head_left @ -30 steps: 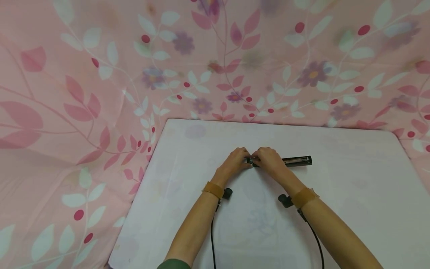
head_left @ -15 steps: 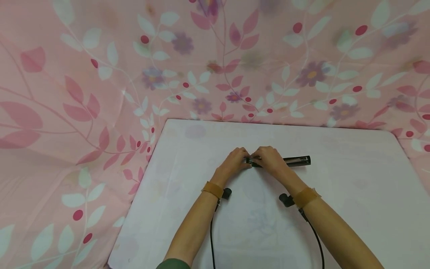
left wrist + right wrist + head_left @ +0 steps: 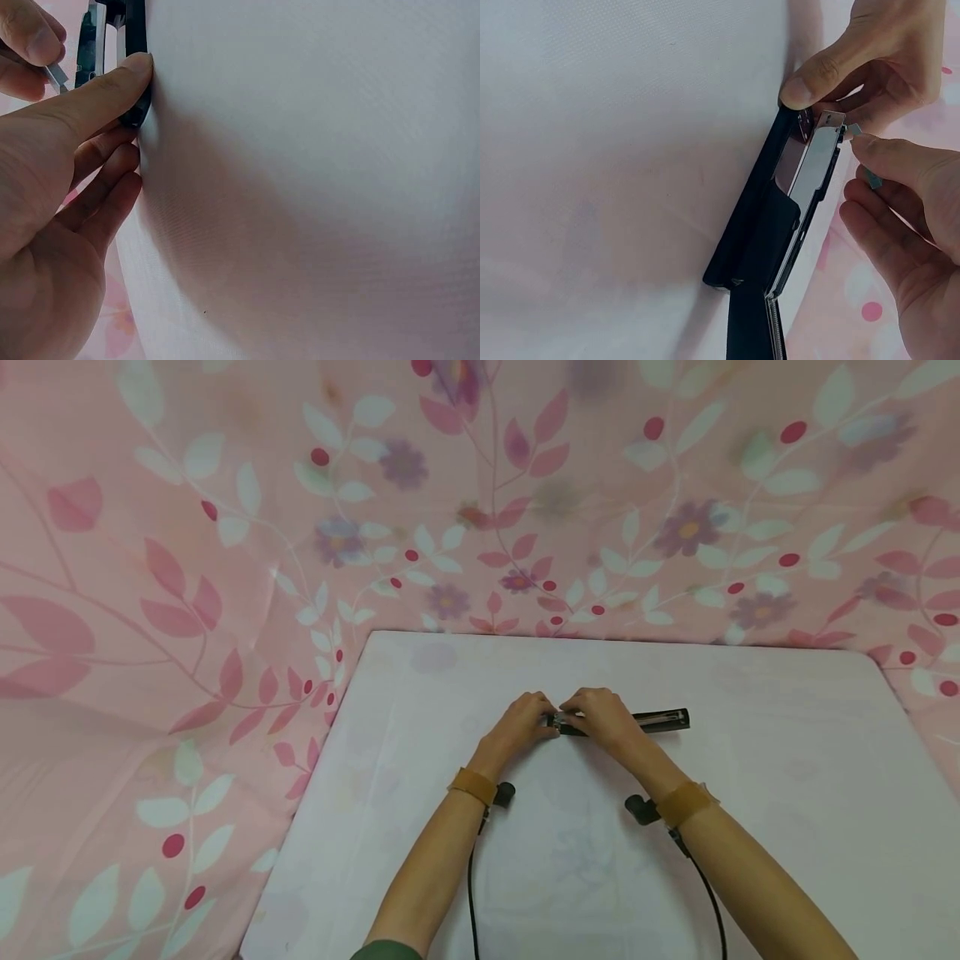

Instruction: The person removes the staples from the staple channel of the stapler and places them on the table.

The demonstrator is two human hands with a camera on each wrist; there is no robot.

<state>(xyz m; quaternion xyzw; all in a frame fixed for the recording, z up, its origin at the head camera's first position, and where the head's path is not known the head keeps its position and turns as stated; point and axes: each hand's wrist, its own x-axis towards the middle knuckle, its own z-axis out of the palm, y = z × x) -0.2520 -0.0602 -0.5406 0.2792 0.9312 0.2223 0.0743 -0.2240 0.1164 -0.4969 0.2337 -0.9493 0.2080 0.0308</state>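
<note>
A black stapler (image 3: 662, 720) lies opened out on the white table, its long arm folded back to the right. My left hand (image 3: 517, 727) grips the stapler's left end between thumb and fingers. Over the metal magazine (image 3: 817, 161) in the right wrist view, my right hand (image 3: 602, 718) pinches a small silvery strip that looks like staples (image 3: 874, 178). One end of that strip is close to the magazine's tip; whether it touches cannot be told. My right hand hides the stapler's middle in the head view.
The white-covered table (image 3: 750, 827) runs up to a pink floral cloth (image 3: 562, 502) at the back and left. Each wrist wears a tan strap (image 3: 686, 804) with a small black camera (image 3: 642, 810), and a dark cable trails from each toward the front.
Both hands stay almost where they were on the stapler, with only slight finger shifts. The head view has drifted a little.
</note>
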